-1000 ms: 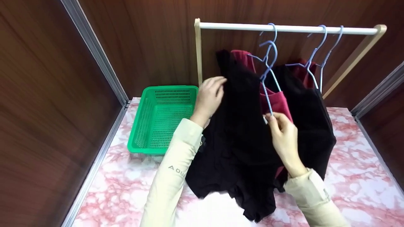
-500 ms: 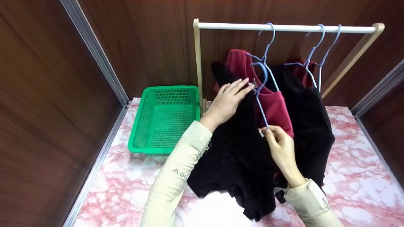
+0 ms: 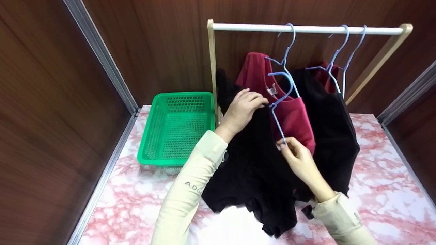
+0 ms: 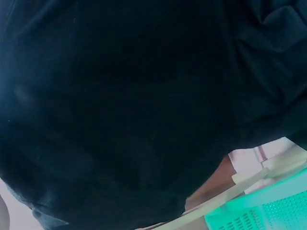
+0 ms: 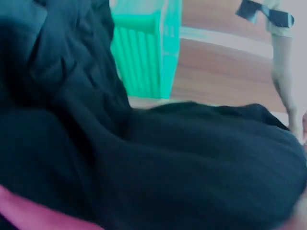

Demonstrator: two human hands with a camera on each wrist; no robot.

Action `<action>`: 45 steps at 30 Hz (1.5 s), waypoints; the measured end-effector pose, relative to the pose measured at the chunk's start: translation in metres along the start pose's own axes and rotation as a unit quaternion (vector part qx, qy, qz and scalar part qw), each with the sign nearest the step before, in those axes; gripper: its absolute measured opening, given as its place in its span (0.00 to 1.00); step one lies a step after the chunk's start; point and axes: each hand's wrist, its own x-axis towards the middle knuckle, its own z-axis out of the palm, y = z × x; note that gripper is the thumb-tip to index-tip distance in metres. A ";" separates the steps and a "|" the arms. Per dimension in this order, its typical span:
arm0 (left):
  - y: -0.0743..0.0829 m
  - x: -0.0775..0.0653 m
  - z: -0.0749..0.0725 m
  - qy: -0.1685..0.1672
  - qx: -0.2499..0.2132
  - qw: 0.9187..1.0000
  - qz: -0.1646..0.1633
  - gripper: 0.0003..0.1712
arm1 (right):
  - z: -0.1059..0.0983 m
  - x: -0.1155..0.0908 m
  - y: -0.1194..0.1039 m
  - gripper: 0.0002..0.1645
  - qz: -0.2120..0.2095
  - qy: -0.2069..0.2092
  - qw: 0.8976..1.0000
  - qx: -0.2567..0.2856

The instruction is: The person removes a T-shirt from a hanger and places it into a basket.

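A black top [image 3: 259,143] hangs on a light blue clothes hanger [image 3: 278,127] held off the rack, its hook free in front of a pink top [image 3: 253,69]. My right hand [image 3: 299,158] pinches the hanger's right arm near the garment's shoulder. At the neckline, beside the hanger's neck, my left hand [image 3: 242,109] grips the black top with bent fingers. Dark fabric [image 4: 134,105] fills most of the left wrist view. In the right wrist view, black folds [image 5: 182,158] cover the lower part and largely hide the right hand.
Behind stands a small rack with a white rail [image 3: 248,27], holding several hangers. Another black garment [image 3: 335,136] hangs to the right. A green basket [image 3: 144,136] sits left of the rack on the pink marbled table [image 3: 115,207]. Wooden panels enclose the space.
The hanger and black top have come down and left, uncovering more of the pink top. My left hand has moved right from the shoulder to the neckline. My right hand has sunk slightly.
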 end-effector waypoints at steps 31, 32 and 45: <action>-0.007 -0.005 0.006 0.012 -0.011 0.999 -0.038 0.11 | 0.010 0.048 -0.011 0.10 -0.054 0.141 0.979 -0.139; -0.008 -0.006 0.006 0.016 -0.011 0.998 -0.058 0.11 | 0.010 0.047 -0.008 0.10 -0.051 0.139 0.979 -0.137; -0.048 -0.022 -0.007 0.041 -0.127 0.895 -0.425 0.12 | 0.008 0.032 0.025 0.09 -0.052 0.131 0.984 -0.112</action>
